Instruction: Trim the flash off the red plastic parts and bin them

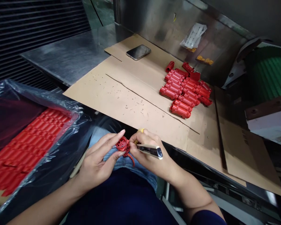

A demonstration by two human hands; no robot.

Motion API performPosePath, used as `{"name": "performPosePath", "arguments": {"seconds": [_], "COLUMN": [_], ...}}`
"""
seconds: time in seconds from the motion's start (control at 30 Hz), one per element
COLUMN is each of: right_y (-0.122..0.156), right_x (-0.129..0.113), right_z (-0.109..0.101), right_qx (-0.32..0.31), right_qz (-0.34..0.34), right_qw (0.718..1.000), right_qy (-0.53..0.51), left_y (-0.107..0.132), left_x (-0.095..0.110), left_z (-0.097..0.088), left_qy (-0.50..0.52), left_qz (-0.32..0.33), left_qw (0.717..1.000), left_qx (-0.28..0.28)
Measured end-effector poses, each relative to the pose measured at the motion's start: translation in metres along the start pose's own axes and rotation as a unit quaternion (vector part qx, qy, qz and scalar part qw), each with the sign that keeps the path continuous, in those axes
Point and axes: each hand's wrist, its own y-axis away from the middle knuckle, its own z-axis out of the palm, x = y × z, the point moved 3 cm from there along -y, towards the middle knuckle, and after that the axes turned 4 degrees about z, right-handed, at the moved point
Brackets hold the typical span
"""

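Note:
Over my lap, my left hand grips a red plastic part between thumb and fingers. Its round end with a cut-out pattern faces up, and a thin red strip hangs off its lower side. Close against the part's right side, my right hand is closed around a knife; its handle end points to the right. A yellow band sits on one right-hand finger. The fingers hide most of the place where the knife meets the part.
Several similar red parts lie grouped on the cardboard-covered table, with small dark shavings nearby. A phone rests farther back. To the left, a plastic-lined box holds rows of red parts. Small bags hang on the metal panel.

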Motion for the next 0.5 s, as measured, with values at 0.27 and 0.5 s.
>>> {"name": "performPosePath", "arguments": {"seconds": [0.27, 0.5], "right_y": [0.006, 0.010], "right_x": [0.009, 0.019], "right_z": [-0.021, -0.021], "right_qx": [0.116, 0.064], "right_qz": [0.015, 0.040], "right_qw": [0.993, 0.995], "right_qy": [-0.027, -0.072], "left_y": [-0.003, -0.012], "left_x": [-0.014, -0.013], "left_z": [0.003, 0.006], "left_qy": [0.308, 0.431], "left_qz": [-0.233, -0.288], "left_qw": [0.921, 0.852], "left_qx": [0.044, 0.068]}}
